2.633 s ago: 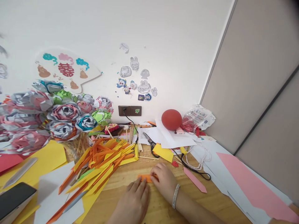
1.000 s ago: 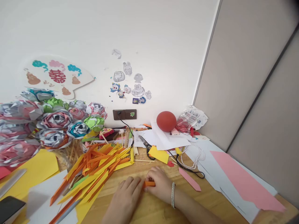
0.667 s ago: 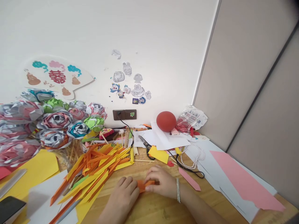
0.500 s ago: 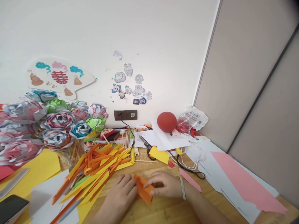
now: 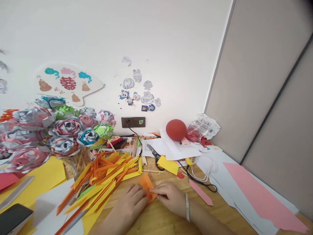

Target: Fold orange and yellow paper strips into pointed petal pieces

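A small piece of orange paper (image 5: 146,181) lies on the wooden table in front of me, creased and folded over. My left hand (image 5: 130,202) rests on its left edge, fingers bent and thumb close by, holding it down. From the other side my right hand (image 5: 171,198), with a sparkly bracelet at the wrist, has its fingertips closed on the paper's right edge. Parts of the lower edge are hidden under the fingers. Just left of my hands is a heap of folded orange and yellow paper strips (image 5: 107,174).
Paper flowers (image 5: 67,127) crowd the left side, above a phone (image 5: 15,218). Black scissors (image 5: 156,157), a yellow paper piece (image 5: 168,164) and a red balloon (image 5: 176,130) lie beyond my hands. To the right are a pearl string (image 5: 215,168), a black cable and a pink sheet (image 5: 259,192).
The orange paper stood open as a trough; now it lies flatter, folded over. My right hand has pressed down against it. The view has shifted slightly.
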